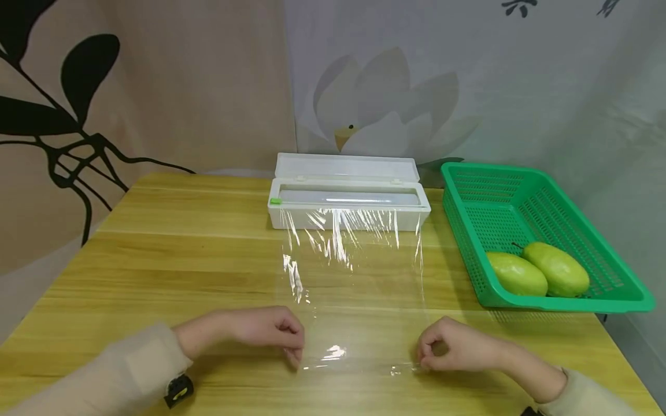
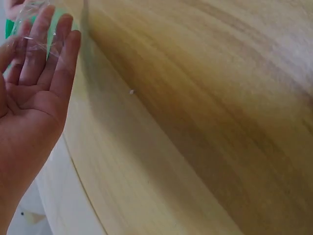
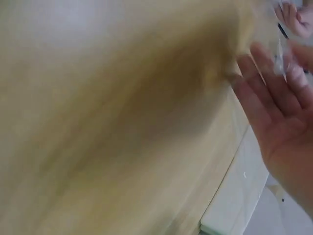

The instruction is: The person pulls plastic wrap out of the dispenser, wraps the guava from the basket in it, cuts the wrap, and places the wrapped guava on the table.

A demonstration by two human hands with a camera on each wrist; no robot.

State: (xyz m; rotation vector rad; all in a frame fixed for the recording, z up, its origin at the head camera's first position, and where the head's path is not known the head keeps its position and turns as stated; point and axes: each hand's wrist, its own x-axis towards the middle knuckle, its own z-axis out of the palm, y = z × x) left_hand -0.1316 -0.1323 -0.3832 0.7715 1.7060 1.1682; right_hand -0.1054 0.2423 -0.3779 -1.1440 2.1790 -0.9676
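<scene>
A clear sheet of cling film (image 1: 359, 294) stretches from a white cling film box (image 1: 278, 221) toward the near side of the wooden table. My left hand (image 1: 273, 330) pinches its near left corner, and my right hand (image 1: 455, 345) pinches the near right one. Between them the near edge runs fairly straight, close over the table. In the left wrist view, crinkled film (image 2: 36, 38) lies across the fingers. On the right wrist view, a gathered bit of film (image 3: 279, 61) shows between thumb and fingers. The box's lid (image 1: 346, 167) stands raised, and its roll is visible inside.
A green plastic basket (image 1: 460, 248) is at the table's right side, with two oblong green fruits (image 1: 555, 269) in its near end. A small bright green piece (image 1: 276, 201) sits on the box's left rim. Behind the table hangs a printed cloth (image 1: 208, 86).
</scene>
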